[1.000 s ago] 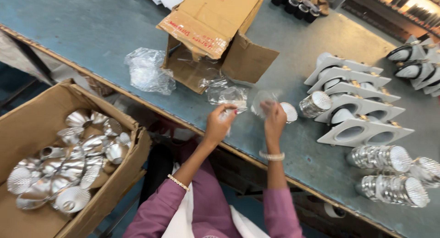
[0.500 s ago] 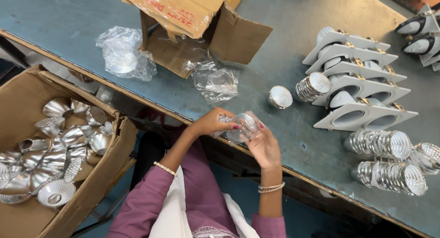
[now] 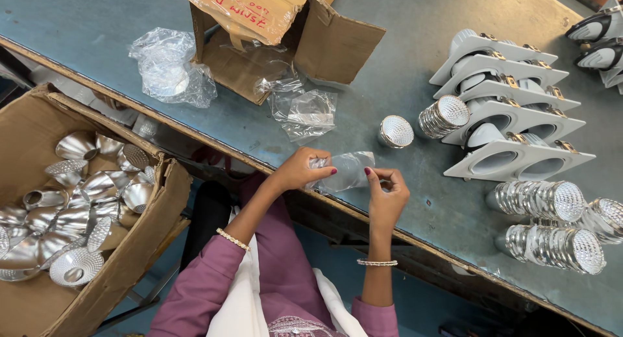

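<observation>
Pinching the clear plastic bag (image 3: 347, 170) between your left hand (image 3: 300, 171) and right hand (image 3: 387, 189), you've drawn it from the reflector (image 3: 396, 130) to the table (image 3: 402, 84) edge.

Silver faceted reflectors (image 3: 65, 207); brown box (image 3: 39, 123); white housings (image 3: 513, 158); blue-grey table (image 3: 402, 71); purple sleeves (image 3: 201, 291).

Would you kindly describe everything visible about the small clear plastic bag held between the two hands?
The small clear plastic bag is thin, see-through film, crinkled and glossy. It is stretched flat between the left hand and the right hand, each pinching one end with fingertips, just above the near edge of the blue-grey table. Whether anything is inside cannot be told.
</observation>
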